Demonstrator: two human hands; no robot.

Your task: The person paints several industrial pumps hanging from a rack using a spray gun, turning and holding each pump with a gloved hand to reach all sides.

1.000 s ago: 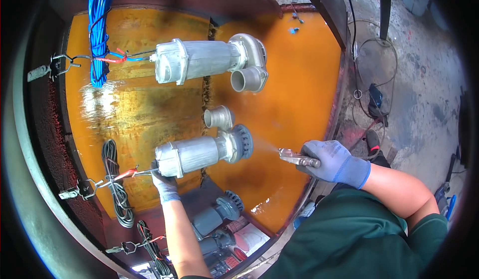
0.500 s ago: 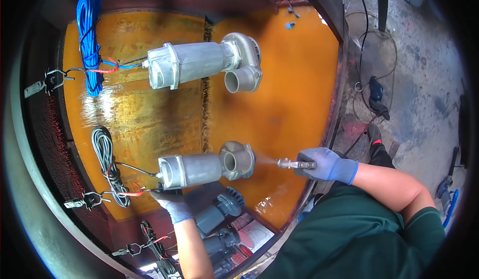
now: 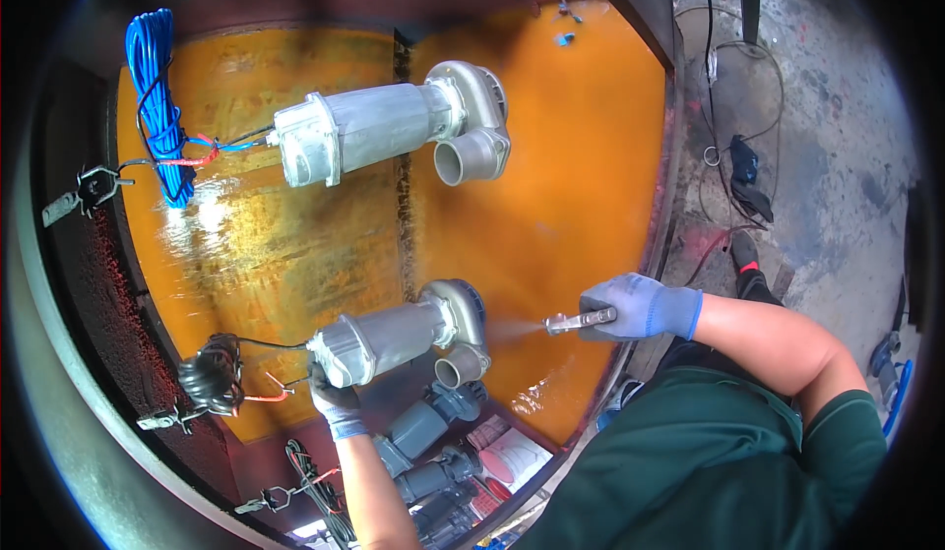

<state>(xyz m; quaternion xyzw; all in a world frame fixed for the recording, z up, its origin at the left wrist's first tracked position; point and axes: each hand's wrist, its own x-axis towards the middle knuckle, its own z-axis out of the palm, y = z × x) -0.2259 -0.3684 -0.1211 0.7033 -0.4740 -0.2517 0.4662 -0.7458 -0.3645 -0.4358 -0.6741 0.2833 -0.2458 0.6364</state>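
Observation:
A silver-grey submersible pump (image 3: 392, 338) hangs on its side over an orange-coated backing, tied to a black cable bundle (image 3: 212, 373) and a hook. My left hand (image 3: 338, 402), in a light knit glove, grips the motor end of this pump from below. In a blue-grey glove, my right hand (image 3: 630, 309) is closed round a metal spray gun (image 3: 576, 322). Its nozzle points left at the pump's volute, a short gap away, and a pale mist fills that gap. A second silver pump (image 3: 379, 125) hangs farther off, apart from both hands.
A blue cable coil (image 3: 156, 97) hangs beside the farther pump. Darker grey pumps (image 3: 423, 427) and a white container with a pink top (image 3: 512, 457) are below the nearer one. A dark metal frame edge (image 3: 672, 156) bounds the booth; a hose (image 3: 711, 107) lies on the concrete floor.
The nearer pump has turned about its length, its outlet now facing toward me, and its cable bundle has swung round. My left hand has shifted along with it. Spray continues from the right hand.

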